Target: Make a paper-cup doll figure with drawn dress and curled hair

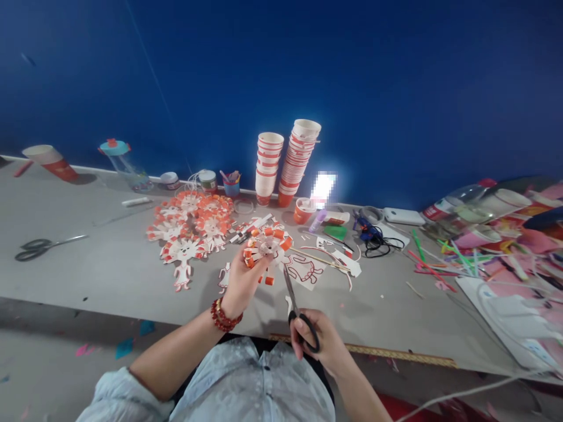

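In my left hand (247, 275) is a paper-cup flower (269, 245) with curled orange and white strips. My right hand (323, 340) grips black-handled scissors (292, 293), their blades pointing up toward the cup flower's lower right side. Whether the blades touch the paper, I cannot tell. Just beyond the blades lies a paper sheet with a dress figure drawn in red (303, 268). Left of my left hand, several finished-looking paper-cup lions (185, 249) are heaped, the front one with a paper body. Part of a small paper body cutout (224, 278) shows beside my left wrist.
Two tall stacks of paper cups (299, 164) stand by the blue wall. A second pair of scissors (48, 246) lies at left. A glowing, pixelated screen (324, 189), a dark cable bundle (373, 234), bottles (457, 199) and colourful scraps (519, 252) occupy the right side.
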A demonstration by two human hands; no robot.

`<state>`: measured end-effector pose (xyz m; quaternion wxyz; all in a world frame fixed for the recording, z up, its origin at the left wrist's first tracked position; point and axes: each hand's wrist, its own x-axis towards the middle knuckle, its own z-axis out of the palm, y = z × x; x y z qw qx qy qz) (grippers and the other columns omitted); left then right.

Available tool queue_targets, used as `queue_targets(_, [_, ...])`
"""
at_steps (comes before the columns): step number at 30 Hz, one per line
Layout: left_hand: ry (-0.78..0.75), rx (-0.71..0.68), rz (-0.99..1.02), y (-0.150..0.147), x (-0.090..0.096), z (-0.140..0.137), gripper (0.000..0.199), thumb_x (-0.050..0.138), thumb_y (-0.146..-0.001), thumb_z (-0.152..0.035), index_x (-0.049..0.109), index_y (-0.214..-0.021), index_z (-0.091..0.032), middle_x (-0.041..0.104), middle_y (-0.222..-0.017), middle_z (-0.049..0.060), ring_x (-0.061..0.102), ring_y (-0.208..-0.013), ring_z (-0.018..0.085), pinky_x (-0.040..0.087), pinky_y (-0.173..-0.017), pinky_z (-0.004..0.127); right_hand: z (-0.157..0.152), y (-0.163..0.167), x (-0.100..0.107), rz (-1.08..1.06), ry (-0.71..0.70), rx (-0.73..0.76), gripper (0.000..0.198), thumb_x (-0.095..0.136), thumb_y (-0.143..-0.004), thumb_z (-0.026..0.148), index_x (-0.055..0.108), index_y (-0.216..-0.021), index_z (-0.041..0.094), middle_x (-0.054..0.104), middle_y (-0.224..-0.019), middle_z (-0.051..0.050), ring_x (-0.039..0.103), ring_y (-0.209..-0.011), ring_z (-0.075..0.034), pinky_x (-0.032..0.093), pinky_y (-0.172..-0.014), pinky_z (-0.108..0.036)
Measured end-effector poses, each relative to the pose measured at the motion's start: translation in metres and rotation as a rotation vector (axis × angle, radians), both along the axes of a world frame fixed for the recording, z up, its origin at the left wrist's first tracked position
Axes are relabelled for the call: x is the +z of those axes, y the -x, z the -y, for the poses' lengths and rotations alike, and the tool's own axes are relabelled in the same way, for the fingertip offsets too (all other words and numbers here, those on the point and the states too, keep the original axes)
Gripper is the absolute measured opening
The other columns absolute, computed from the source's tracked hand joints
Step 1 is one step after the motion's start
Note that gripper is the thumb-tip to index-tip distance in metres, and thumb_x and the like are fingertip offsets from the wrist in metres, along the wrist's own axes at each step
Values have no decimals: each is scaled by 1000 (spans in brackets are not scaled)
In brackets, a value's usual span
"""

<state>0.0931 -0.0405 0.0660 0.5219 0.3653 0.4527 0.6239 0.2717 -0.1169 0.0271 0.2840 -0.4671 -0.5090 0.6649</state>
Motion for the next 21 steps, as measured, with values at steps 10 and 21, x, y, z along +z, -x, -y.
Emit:
queue_targets(10, [-12,-37,-33,4,0,-1,23,76,-74,-30,61,-85,-18,69,-87,3,64,-77,15,52,-69,25,1,-1,1,2,8,-12,63,53,-76,78,51,-56,18,50,-38,-1,28,-32,-6,17,-35,-22])
queue_targets(21, [-15,-32,-30,2,3,3,23,74,-77,-28,62,-93,-18,69,-86,0,62,-73,12,49,-69,21,1,11,5,88,-142,-107,65,54,-75,77,44,-46,20,40,-35,1,34,-36,-8,26,-41,-24])
